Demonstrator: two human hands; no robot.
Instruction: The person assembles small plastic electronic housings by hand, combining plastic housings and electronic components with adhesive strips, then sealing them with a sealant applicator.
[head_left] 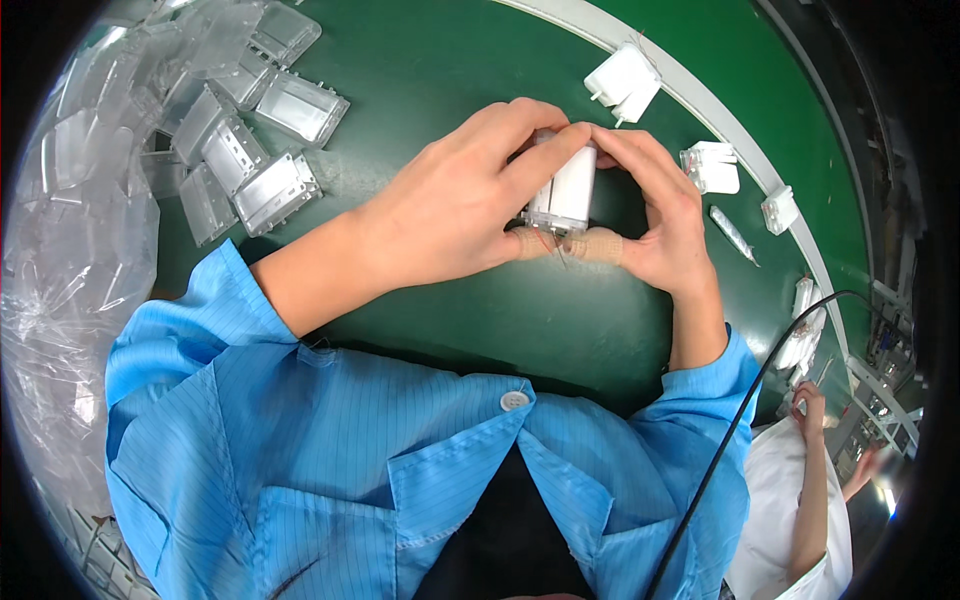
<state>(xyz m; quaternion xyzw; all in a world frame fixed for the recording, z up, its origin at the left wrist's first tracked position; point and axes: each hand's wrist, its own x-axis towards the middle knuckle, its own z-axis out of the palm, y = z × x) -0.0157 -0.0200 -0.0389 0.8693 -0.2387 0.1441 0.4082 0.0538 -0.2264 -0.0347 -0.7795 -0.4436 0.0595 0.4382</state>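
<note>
Between both hands I hold a small white block in a clear plastic case (572, 190), with thin wires at its near end. My left hand (480, 180) is closed on it from the left, fingers over the far end and thumb at the near end. My right hand (660, 195) grips it from the right, fingertips meeting those of the left hand at the far end. Both thumbs wear tan wraps and press at the near edge by the wires. The fingers hide part of the case.
Several clear plastic cases (235, 150) lie at the left, beside a large clear bag (80, 300). White blocks with wires (625, 80) and another white unit (712, 168) rest by the pale curved rail. A pen-like tool (733, 233) lies nearby. At right, a black cable (730, 420) hangs near a co-worker's hand (808, 408).
</note>
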